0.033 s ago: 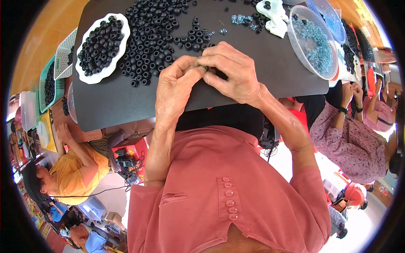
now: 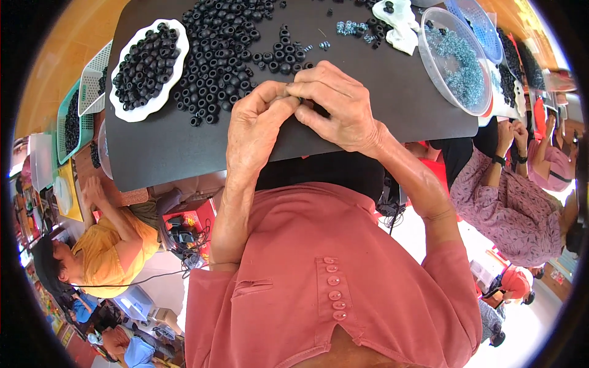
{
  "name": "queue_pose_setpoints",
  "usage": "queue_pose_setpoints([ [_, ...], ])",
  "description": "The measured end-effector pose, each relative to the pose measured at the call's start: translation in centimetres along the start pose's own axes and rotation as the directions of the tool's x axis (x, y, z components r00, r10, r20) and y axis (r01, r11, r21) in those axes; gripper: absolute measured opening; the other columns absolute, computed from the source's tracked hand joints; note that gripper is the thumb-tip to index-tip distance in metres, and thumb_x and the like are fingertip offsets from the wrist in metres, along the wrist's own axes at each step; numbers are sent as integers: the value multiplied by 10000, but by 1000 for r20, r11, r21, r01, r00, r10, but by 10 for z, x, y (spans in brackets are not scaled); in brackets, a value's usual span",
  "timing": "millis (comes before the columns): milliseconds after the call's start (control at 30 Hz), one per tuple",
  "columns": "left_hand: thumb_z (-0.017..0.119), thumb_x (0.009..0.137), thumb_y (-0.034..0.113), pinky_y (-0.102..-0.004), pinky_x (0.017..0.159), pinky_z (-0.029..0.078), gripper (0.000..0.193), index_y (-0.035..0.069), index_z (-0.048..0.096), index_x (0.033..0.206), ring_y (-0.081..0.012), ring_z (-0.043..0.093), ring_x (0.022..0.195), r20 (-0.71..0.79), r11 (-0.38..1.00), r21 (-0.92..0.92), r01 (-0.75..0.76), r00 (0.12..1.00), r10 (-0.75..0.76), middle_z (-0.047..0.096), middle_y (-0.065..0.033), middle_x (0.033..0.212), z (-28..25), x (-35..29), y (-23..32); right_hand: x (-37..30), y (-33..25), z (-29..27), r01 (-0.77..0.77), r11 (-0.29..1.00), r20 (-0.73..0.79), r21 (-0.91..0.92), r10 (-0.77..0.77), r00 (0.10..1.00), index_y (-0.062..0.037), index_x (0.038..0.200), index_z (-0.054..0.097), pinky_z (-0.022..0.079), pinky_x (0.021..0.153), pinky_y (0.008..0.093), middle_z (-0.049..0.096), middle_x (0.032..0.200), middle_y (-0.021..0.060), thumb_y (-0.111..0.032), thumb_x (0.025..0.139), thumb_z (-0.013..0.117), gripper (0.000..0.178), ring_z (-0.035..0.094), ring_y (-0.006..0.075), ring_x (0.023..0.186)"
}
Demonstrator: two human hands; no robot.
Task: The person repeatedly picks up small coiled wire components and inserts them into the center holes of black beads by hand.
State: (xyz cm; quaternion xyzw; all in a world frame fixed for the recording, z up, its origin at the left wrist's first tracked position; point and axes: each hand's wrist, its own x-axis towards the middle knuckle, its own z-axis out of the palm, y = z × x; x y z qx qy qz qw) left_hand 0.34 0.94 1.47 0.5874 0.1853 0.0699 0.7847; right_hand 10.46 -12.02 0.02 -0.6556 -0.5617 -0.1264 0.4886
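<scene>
- Where the black tabletop [image 2: 380, 92] nears the person, a heap of black rings [image 2: 224, 52] lies.
- Left hand [image 2: 254, 132] and right hand [image 2: 337, 104] meet fingertip to fingertip.
- Each grip pinches one small black ring [image 2: 299, 98] just above the tabletop's near edge.

Bare black board [image 2: 380, 92] lies right of the 2 joined hands — open up to the clear tub of metal parts [image 2: 457, 61]. Ahead, the heap of black rings [image 2: 224, 49] crowds close to the fingertips. To the left, the white tray of rings [image 2: 147, 67] blocks the far corner — bare board [image 2: 165, 147] nearer.
</scene>
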Motion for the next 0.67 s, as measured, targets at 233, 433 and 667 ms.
queue_pose_setpoints([
  [233,570,904,112,-207,705,457,152,-3,660,946,-52,565,756,22,997,-59,-54,998,56,652,-7,822,-4,4,-8,4,-8,0,-236,963,30,129,234,972,-19,1033,643,519,637,266,645,940,96,39,703,714,343,616,174,758],
  [433,515,945,142,-227,742,461,189,-12,617,987,-81,579,805,-102,967,-27,-254,963,250,644,-40,855,3,-5,-14,0,-7,-2,-204,976,38,74,202,979,-12,1046,638,523,640,272,653,943,101,1,755,709,300,626,180,745],
  [667,501,951,138,-237,767,461,176,-5,593,997,-94,579,833,-31,917,205,-342,934,355,638,-48,859,7,-11,-14,-3,-3,-3,-173,984,-21,33,174,985,-27,1036,640,517,628,292,661,910,115,-19,770,709,275,637,206,741],
])
